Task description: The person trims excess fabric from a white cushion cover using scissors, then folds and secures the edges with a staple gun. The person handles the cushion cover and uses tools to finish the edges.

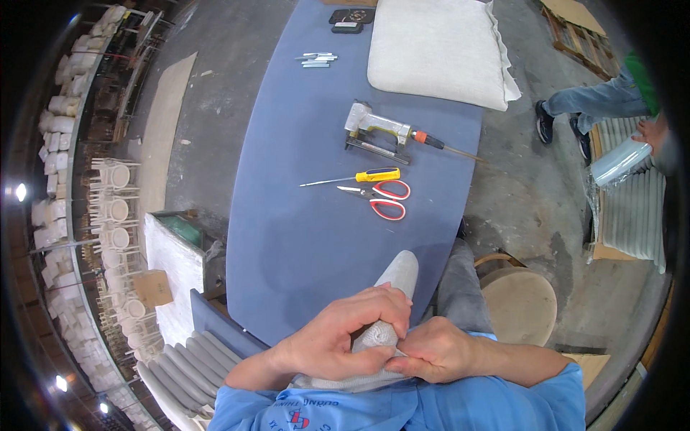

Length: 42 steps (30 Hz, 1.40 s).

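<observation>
A light grey, fabric-covered padded piece (404, 269) with a rounded end lies at the near edge of the blue table, close against my body. My left hand (345, 327) is wrapped over it, fingers on the far side and thumb on the near side. Beside it, my right hand (438, 348) is closed, thumb and fingers pinching the piece's fabric at its right edge. A bunched swirl of cloth shows between the two hands. My palms hide much of the piece.
On the blue table (287, 251) lie red-handled scissors (388, 200), a yellow screwdriver (377, 174), a staple gun (379, 131), staple strips (316, 59) and white fabric (438, 50). A round stool (516, 305) stands right; beyond, a person holds a plastic film roll (622, 161). Grey cushions (190, 366) lean left.
</observation>
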Available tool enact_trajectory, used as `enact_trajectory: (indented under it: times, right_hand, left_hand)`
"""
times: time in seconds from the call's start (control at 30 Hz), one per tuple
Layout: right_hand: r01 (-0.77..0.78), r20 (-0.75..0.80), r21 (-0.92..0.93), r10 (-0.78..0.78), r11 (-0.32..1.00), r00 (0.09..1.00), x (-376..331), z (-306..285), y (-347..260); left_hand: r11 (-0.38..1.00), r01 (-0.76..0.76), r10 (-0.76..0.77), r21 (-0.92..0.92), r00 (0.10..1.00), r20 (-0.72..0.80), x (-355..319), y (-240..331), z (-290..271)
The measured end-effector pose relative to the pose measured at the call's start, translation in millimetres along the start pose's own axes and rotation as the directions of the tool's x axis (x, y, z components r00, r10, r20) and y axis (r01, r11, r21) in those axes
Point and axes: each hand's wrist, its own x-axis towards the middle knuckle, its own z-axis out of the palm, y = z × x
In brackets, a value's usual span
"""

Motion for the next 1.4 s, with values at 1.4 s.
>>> enact_trajectory:
  times: [1.4]
  right_hand:
    - [0.194,0.295,-0.120,-0.152,0.974,0.943,68.0,-25.1,50.3]
  left_hand:
    - [0.681,0.643,-0.358,0.351,0.710,-0.606,-12.7,59.8,20.7]
